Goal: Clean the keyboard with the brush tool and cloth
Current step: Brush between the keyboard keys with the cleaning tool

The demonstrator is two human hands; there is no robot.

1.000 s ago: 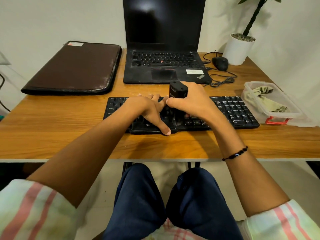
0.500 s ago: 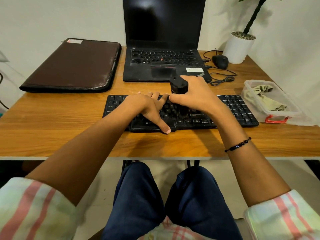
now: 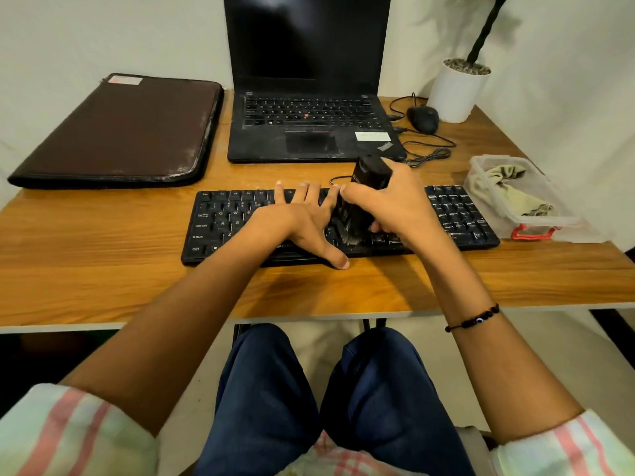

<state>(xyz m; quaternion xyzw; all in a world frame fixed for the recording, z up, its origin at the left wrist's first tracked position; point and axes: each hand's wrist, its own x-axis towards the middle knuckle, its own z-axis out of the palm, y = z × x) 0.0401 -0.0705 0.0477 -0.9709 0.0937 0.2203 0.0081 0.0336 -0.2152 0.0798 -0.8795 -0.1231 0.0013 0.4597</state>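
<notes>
1. Keyboard lies near the front edge of the wooden desk, square to the seated person, so both hands reach it.
2. Left hand lies flat on the keys, fingers spread, thumb at the front rim, holding nothing; likely steadying the board.
3. Right hand grips the brush tool upright, bristles down on the middle keys, angled to sweep between rows.
4. Cloth sits in a clear tub just right of the board, apparently waiting its turn.
5. Laptop stands open behind.
</notes>
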